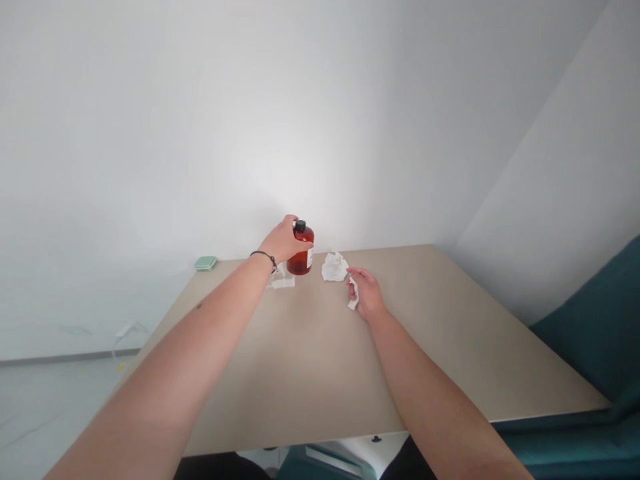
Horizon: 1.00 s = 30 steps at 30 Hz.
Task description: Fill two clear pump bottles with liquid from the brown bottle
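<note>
Beige surface [300,373] bears everything here. Nearest, a strip of white tissue [353,295] appears pinched narrowly against the fingers of the right hand [367,295], though its hold is partly hidden. An amber glass bottle [301,252] is gripped securely around its shoulder by the left hand [283,241], just below the black cap [299,226]. A crumpled tissue [334,267] is left between the hands; paper [283,283] is partly hidden by the left hand, and a green case [205,263] is seen at the far edge.

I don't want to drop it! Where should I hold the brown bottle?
Wrap your hand around the round middle of the amber bottle, coming from the side, like the left hand. It stands upright, and its wide body gives your fingers more to hold than the small black cap.
</note>
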{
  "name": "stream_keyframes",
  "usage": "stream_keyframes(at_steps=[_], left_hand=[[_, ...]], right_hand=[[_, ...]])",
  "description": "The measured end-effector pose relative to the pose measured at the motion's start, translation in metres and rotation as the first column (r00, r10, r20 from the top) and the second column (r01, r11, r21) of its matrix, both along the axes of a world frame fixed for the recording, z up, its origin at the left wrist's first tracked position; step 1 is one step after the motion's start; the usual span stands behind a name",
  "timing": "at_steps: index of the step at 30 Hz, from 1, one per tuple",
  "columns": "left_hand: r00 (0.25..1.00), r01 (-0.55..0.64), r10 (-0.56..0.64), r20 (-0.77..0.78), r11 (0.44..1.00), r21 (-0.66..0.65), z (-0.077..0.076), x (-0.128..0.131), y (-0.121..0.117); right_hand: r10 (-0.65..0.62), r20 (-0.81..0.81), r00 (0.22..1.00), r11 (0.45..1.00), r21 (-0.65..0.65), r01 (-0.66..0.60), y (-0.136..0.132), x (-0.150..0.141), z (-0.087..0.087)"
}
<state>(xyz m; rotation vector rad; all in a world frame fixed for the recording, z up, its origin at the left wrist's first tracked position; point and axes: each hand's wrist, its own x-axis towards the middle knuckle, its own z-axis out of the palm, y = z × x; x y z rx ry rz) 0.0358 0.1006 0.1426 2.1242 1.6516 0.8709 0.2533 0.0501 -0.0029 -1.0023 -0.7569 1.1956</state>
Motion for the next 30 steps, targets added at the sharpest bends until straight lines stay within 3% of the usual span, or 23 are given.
stream_keyframes(at_steps=[6, 12, 15, 22, 30], left_hand=[[0.996, 0.074, -0.074, -0.045, 0.997, -0.005, -0.011, 0.015, 0.004], [0.961, -0.004, -0.01, -0.277, 0.999, -0.052, -0.028, 0.013, -0.001], [0.916, -0.043, 0.028, -0.401, 0.999, -0.029, -0.028, 0.014, -0.003], [0.852, -0.058, -0.006, -0.524, 0.993, -0.106, -0.018, 0.019, -0.001], [0.87, -0.087, 0.031, -0.493, 0.992, -0.091, -0.021, 0.022, -0.002]], right_hand=[[0.006, 0.022, 1.0, 1.0, 0.003, -0.006, -0.002, -0.001, 0.001], [0.017, 0.031, 0.999, 1.0, -0.001, -0.017, 0.0, -0.002, -0.001], [0.022, 0.032, 0.999, 1.0, -0.004, -0.021, 0.001, -0.002, -0.001], [0.02, 0.035, 0.999, 1.0, 0.004, -0.02, 0.001, -0.002, -0.002], [0.02, 0.031, 0.999, 1.0, 0.006, -0.02, 0.002, -0.001, -0.003]])
